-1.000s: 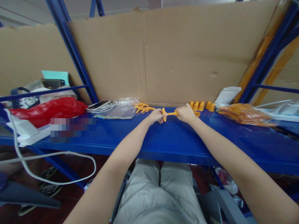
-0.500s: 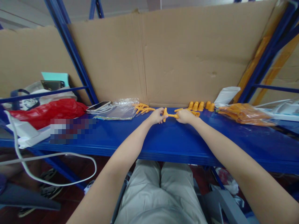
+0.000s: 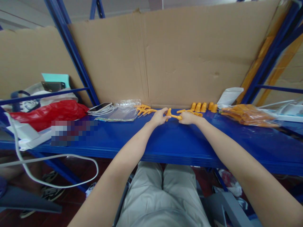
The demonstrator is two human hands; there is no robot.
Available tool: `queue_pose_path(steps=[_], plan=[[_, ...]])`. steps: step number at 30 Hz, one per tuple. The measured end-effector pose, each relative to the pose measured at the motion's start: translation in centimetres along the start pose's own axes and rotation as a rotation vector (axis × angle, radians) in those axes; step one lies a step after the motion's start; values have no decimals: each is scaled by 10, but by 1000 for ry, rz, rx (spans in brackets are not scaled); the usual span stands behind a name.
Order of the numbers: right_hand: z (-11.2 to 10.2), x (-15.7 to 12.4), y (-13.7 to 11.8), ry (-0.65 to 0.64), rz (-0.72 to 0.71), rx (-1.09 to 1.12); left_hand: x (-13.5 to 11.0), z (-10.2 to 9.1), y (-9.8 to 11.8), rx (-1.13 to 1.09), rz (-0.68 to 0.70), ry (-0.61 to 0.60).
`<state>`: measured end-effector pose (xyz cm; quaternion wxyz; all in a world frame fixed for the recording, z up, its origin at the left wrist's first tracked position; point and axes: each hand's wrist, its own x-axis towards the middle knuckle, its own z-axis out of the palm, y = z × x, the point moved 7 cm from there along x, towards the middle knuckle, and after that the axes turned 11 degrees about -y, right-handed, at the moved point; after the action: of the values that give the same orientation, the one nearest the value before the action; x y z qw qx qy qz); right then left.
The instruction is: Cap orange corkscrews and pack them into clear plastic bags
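Note:
An orange T-shaped plastic piece [image 3: 174, 116] is stretched between my two hands, just above the blue shelf. My left hand [image 3: 159, 116] pinches its crossbar end, fingers closed. Its ridged shaft runs into my closed right hand [image 3: 187, 118], which hides the far end. Beyond my left hand lie several orange handles [image 3: 143, 109] with metal spirals. Just past my right hand, more orange pieces [image 3: 199, 114] show partly, the rest covered by the hand. Several orange cup-shaped caps [image 3: 203, 107] stand in a row behind it.
The blue shelf [image 3: 175, 142] is backed by a cardboard sheet [image 3: 201, 56]. On the left are a clear plastic bag [image 3: 123, 113], a phone [image 3: 101, 107] on a white cable and a red bag [image 3: 52, 113]. A plastic-wrapped orange bundle [image 3: 246, 115] lies at right.
The T-shaped piece's crossbar end has tilted and shifted slightly right, with my left hand alongside it. My right hand keeps its grip, almost in place.

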<state>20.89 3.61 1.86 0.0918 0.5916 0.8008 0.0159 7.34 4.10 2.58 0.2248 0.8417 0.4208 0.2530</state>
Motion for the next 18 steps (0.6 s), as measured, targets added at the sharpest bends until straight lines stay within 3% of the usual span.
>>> queue_pose_path(steps=[11,18], plan=[[-1,-4,2,5,-15,71,0,3,3,-7,26,8],[-7,-3,12,181,-93,224,-1,0,-11,-138,-118,59]])
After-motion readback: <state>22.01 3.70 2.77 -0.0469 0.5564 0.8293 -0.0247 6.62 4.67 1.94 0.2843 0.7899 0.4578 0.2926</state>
